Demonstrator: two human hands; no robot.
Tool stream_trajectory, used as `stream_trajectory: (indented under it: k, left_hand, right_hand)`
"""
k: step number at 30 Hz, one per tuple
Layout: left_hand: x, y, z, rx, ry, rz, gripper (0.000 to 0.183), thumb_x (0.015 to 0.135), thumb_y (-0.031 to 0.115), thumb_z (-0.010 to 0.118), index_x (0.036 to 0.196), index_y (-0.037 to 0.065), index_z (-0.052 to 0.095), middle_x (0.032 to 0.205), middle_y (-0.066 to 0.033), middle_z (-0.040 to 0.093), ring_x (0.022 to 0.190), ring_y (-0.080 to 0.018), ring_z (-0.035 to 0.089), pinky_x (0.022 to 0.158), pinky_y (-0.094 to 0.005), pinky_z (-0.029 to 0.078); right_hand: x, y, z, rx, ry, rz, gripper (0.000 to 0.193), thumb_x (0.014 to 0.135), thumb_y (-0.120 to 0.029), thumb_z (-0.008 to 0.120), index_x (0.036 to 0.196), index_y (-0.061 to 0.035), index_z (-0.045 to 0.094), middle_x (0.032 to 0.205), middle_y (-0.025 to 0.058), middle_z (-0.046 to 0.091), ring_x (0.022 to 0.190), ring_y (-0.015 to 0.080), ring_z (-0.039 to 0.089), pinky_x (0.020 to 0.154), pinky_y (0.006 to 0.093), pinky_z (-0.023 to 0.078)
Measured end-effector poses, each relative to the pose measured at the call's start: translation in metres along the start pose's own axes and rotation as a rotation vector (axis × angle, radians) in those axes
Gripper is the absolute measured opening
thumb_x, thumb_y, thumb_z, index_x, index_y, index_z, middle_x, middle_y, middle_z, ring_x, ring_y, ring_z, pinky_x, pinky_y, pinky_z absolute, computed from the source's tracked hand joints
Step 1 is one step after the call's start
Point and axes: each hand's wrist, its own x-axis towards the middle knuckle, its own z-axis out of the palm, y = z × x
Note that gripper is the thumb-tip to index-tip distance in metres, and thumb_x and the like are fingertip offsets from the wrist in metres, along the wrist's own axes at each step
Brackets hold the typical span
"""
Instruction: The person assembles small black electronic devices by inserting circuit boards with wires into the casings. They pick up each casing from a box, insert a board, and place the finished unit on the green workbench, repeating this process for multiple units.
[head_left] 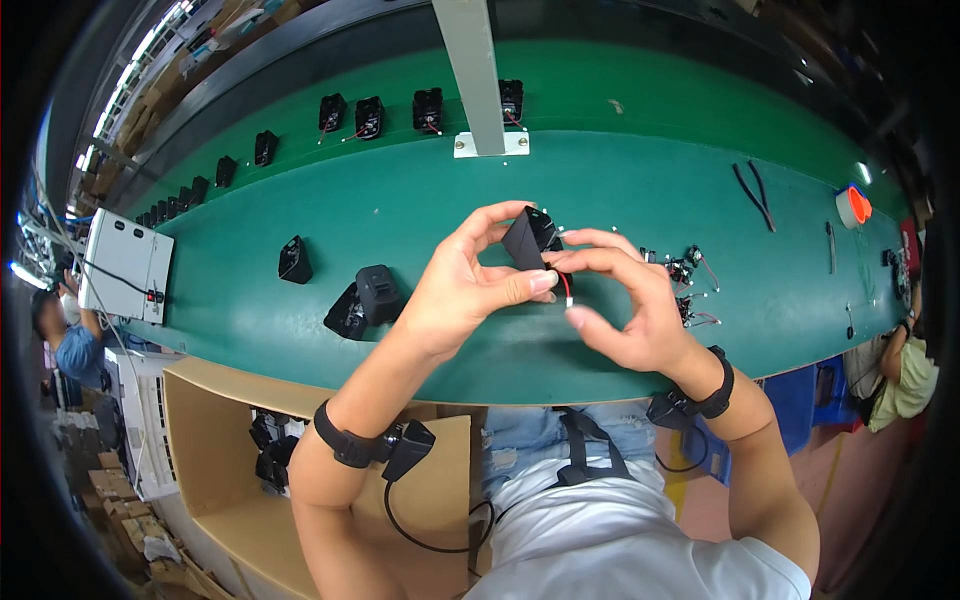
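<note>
Head view, left hand (pixel 455 288) holding black housing (pixel 524 242), green tabletop (pixel 650 190)

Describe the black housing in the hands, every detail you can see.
The black housing is an angular, matte, plastic-looking shell with flat sides and an opening facing right; its contents are hard to make out. A red wire ending in a white connector hangs beside it. Tilted above the green bench, it is gripped by the left hand; right-hand fingertips meet its right side.
</note>
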Motion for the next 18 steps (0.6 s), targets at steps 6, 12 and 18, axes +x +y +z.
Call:
stream_trajectory:
  k: [6, 12, 18]
  left_hand:
    - [0.0, -0.006, 0.003, 0.224, 0.102, 0.0, 0.058, 0.087, 0.011, 0.078, 0.135, -0.001, 0.047, 0.115, -0.0142, 0.059, 0.095, -0.0206, 0.069, 0.086, -0.0322, 0.058]
    - [-0.004, -0.006, 0.0, 0.197, 0.092, 0.134, 0.035, 0.102, 0.024, 0.061, 0.12, -0.006, 0.061, 0.106, -0.0129, 0.065, 0.088, -0.018, 0.07, 0.076, -0.0293, 0.059]
    - [-0.006, -0.002, -0.001, 0.268, 0.099, 0.092, 0.035, 0.1, 0.027, 0.064, 0.114, -0.006, 0.064, 0.1, -0.0119, 0.068, 0.079, -0.0153, 0.07, 0.07, -0.0265, 0.058]
  right_hand:
    - [-0.009, 0.016, 0.003, 0.502, -0.005, 0.268, 0.031, 0.083, -0.003, 0.078, 0.111, -0.0002, 0.065, 0.115, 0.0135, 0.068, 0.132, 0.0253, 0.053, 0.105, 0.0362, 0.046]
    - [-0.005, 0.022, -0.007, 0.96, -0.035, 0.532, 0.042, 0.08, 0.0, 0.079, 0.117, -0.0035, 0.059, 0.111, 0.0076, 0.069, 0.111, 0.0122, 0.061, 0.091, 0.026, 0.048]
    - [-0.002, 0.024, -0.005, 1.023, -0.084, 0.549, 0.046, 0.083, -0.002, 0.076, 0.125, -0.0005, 0.059, 0.116, 0.0091, 0.067, 0.108, 0.0127, 0.061, 0.093, 0.0258, 0.047]
